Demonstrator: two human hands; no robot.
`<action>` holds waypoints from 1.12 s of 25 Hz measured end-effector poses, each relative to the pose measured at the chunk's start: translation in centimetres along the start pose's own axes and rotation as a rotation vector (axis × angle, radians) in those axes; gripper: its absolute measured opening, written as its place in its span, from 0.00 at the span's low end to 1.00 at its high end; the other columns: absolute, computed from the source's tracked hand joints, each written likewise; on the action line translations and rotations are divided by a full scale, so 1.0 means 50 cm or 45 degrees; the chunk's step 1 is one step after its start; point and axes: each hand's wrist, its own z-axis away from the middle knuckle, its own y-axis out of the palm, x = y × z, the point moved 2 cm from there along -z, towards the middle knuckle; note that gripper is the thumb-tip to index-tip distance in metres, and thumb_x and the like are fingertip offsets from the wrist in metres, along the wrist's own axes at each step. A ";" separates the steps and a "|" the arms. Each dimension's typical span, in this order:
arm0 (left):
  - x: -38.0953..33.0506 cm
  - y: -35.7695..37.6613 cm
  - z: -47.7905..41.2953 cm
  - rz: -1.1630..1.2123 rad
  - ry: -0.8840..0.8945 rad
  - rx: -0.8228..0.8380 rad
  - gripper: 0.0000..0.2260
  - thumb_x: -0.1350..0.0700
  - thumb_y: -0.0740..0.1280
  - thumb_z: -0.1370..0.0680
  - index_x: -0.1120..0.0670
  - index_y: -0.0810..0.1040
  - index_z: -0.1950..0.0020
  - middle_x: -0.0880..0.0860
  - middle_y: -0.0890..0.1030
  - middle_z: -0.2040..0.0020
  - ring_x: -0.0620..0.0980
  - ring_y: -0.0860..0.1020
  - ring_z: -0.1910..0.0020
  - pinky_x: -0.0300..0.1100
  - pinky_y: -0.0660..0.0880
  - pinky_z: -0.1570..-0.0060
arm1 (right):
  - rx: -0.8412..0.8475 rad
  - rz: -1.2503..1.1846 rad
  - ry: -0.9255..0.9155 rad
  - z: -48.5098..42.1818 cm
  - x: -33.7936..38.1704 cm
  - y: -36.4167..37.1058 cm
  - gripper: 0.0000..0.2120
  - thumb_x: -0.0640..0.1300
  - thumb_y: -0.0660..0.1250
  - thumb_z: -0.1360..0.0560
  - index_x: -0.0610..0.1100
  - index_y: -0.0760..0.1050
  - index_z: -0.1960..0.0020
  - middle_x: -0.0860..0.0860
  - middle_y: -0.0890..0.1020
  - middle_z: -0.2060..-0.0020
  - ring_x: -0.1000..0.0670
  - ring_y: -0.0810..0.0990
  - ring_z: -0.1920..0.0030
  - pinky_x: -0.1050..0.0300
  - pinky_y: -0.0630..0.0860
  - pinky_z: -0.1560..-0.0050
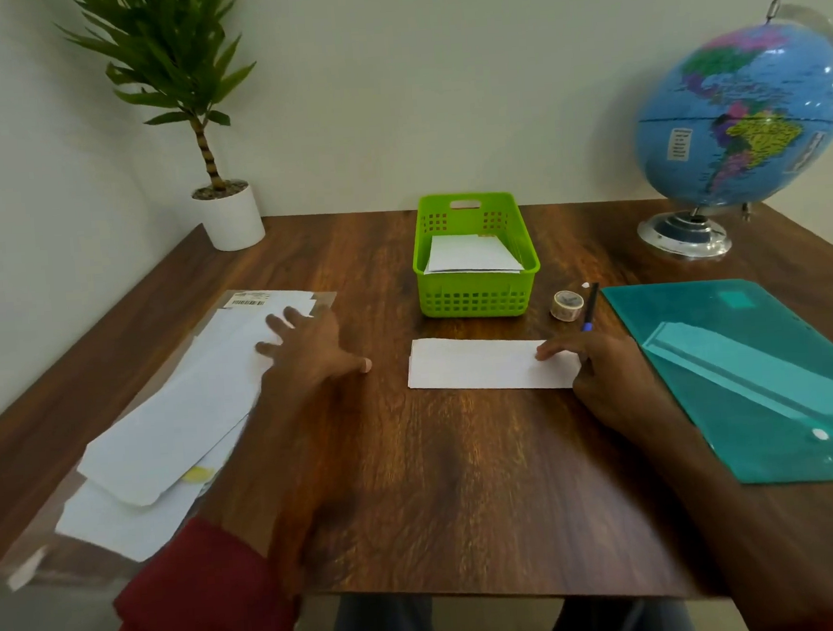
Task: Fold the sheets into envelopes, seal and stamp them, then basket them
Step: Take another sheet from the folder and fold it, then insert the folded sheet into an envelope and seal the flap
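A folded white sheet (487, 363) lies flat in the middle of the wooden table (441, 486). My right hand (600, 361) rests on its right end, fingertips pressing the paper. My left hand (308, 347) is spread with straight fingers over the top of a loose pile of white envelopes (166, 431) in clear plastic wrap at the left. Behind the sheet stands a green basket (477, 291) with white envelopes (472, 254) inside. A roll of patterned tape (566, 305) and a dark pen (591, 305) lie to the basket's right.
A teal plastic folder (764, 379) covers the right side of the table. A globe (740, 115) on a chrome stand sits at the back right and a potted plant (227, 210) at the back left. The table's front edge is near my knees.
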 end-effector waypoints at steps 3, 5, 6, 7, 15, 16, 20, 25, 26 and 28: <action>0.058 -0.011 0.018 -0.029 -0.195 0.053 0.51 0.34 0.74 0.31 0.52 0.49 0.18 0.61 0.50 0.18 0.67 0.52 0.20 0.67 0.55 0.25 | 0.028 0.038 -0.086 0.006 0.024 -0.006 0.25 0.29 0.66 0.26 0.58 0.82 0.45 0.55 0.81 0.35 0.50 0.76 0.31 0.51 0.75 0.31; 0.070 -0.011 0.032 0.002 -0.065 -0.082 0.38 0.38 0.72 0.25 0.54 0.62 0.23 0.59 0.67 0.23 0.62 0.69 0.26 0.58 0.67 0.29 | 0.042 0.052 -0.125 0.013 0.041 -0.010 0.23 0.29 0.65 0.25 0.56 0.83 0.44 0.56 0.81 0.36 0.52 0.76 0.32 0.59 0.71 0.32; 0.068 -0.011 0.039 -0.030 0.003 -0.186 0.30 0.42 0.71 0.23 0.55 0.67 0.26 0.58 0.73 0.27 0.59 0.74 0.31 0.53 0.71 0.32 | 0.053 0.054 -0.147 0.016 0.050 -0.012 0.22 0.29 0.65 0.25 0.53 0.83 0.43 0.55 0.81 0.36 0.52 0.76 0.32 0.64 0.68 0.34; 0.063 -0.011 0.047 -0.093 0.058 -0.289 0.24 0.45 0.69 0.21 0.55 0.71 0.30 0.57 0.77 0.31 0.58 0.78 0.36 0.49 0.73 0.35 | 0.078 0.048 -0.164 0.019 0.056 -0.012 0.21 0.28 0.65 0.24 0.51 0.84 0.43 0.54 0.81 0.36 0.52 0.76 0.32 0.69 0.66 0.37; 0.020 -0.061 0.084 -0.051 0.177 -0.609 0.16 0.53 0.65 0.18 0.56 0.74 0.31 0.56 0.80 0.36 0.56 0.81 0.40 0.50 0.75 0.37 | 0.129 -0.017 -0.254 0.022 0.072 -0.006 0.18 0.27 0.65 0.25 0.45 0.84 0.44 0.53 0.83 0.41 0.54 0.78 0.37 0.75 0.65 0.42; 0.012 -0.080 0.091 0.094 0.238 -0.752 0.15 0.52 0.63 0.17 0.57 0.75 0.33 0.57 0.82 0.39 0.56 0.82 0.42 0.49 0.77 0.40 | 0.103 -0.030 -0.267 0.023 0.075 -0.002 0.18 0.28 0.65 0.24 0.45 0.84 0.44 0.54 0.82 0.42 0.55 0.78 0.38 0.78 0.65 0.45; -0.034 -0.147 0.123 0.744 0.401 -1.134 0.14 0.52 0.58 0.15 0.58 0.78 0.39 0.53 0.83 0.49 0.49 0.82 0.52 0.40 0.79 0.50 | -0.046 -0.254 -0.315 0.025 0.102 0.033 0.12 0.38 0.67 0.20 0.49 0.82 0.39 0.57 0.83 0.43 0.57 0.82 0.45 0.79 0.72 0.52; -0.078 -0.173 0.130 1.105 0.364 -1.177 0.13 0.53 0.59 0.14 0.59 0.78 0.39 0.46 0.78 0.51 0.42 0.77 0.54 0.22 0.68 0.58 | 0.122 -0.807 -0.202 0.014 0.147 0.067 0.26 0.55 0.69 0.21 0.50 0.70 0.25 0.60 0.81 0.36 0.59 0.81 0.39 0.60 0.80 0.41; -0.078 -0.168 0.127 1.147 0.344 -1.161 0.13 0.53 0.59 0.14 0.59 0.78 0.39 0.46 0.78 0.51 0.41 0.77 0.54 0.20 0.68 0.59 | 0.172 -0.944 -0.202 0.010 0.155 0.077 0.26 0.53 0.69 0.20 0.48 0.70 0.25 0.57 0.81 0.35 0.57 0.82 0.38 0.55 0.81 0.39; -0.070 -0.155 0.119 1.217 0.295 -1.140 0.12 0.54 0.59 0.14 0.59 0.78 0.38 0.46 0.77 0.49 0.40 0.76 0.52 0.18 0.68 0.60 | 0.251 -1.278 -0.120 0.006 0.166 0.089 0.18 0.48 0.67 0.18 0.44 0.76 0.30 0.50 0.84 0.38 0.48 0.84 0.39 0.51 0.82 0.42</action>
